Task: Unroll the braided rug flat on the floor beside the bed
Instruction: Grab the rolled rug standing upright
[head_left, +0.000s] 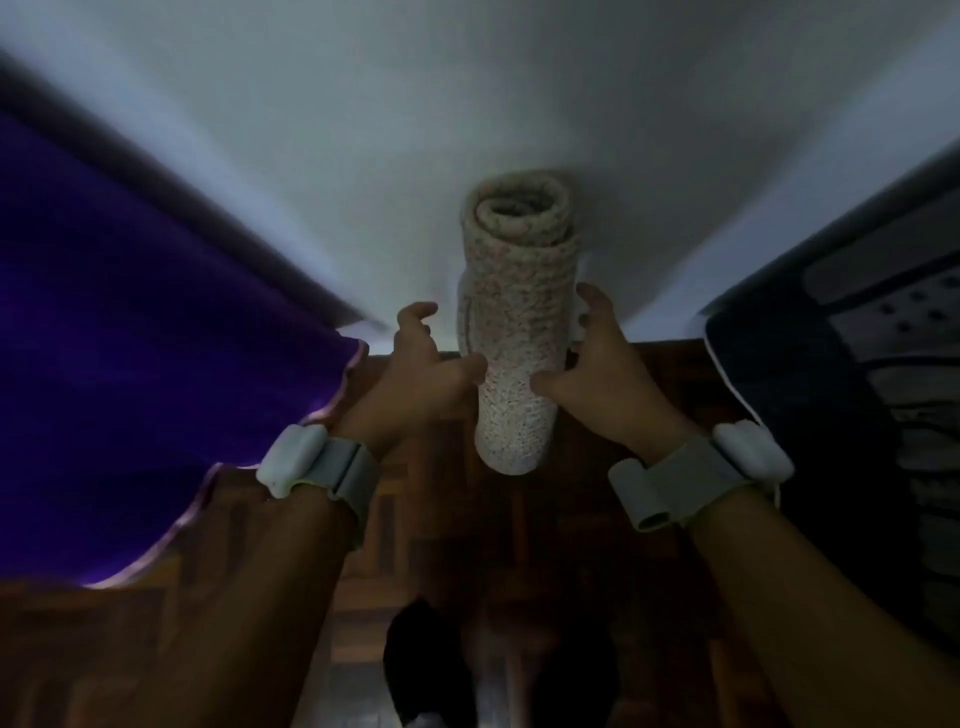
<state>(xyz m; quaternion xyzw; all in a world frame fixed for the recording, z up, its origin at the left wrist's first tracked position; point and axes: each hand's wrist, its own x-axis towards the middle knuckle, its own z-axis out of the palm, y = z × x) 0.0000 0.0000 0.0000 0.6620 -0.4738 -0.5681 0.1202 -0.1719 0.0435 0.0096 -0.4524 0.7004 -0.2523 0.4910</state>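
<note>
Rug (519, 332) rolled, upright between hands: left (426, 374), right (597, 364).

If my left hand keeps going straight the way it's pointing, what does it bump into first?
Probably the rolled rug. The left hand points up and slightly right, its thumb already at the roll's side. If the fingers slip past, the white wall looks next, though depth is hard to judge.

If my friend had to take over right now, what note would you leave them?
Left hand: open, thumb touching the rolled rug, fingers spread.
Right hand: cupped against the roll's other side; real grip unclear.
Rug: still fully rolled, standing upright by the white wall, above the wooden floor. Purple cover on the left.
Done: nothing unrolled.
Left: lay it down, unroll it flat.
</note>
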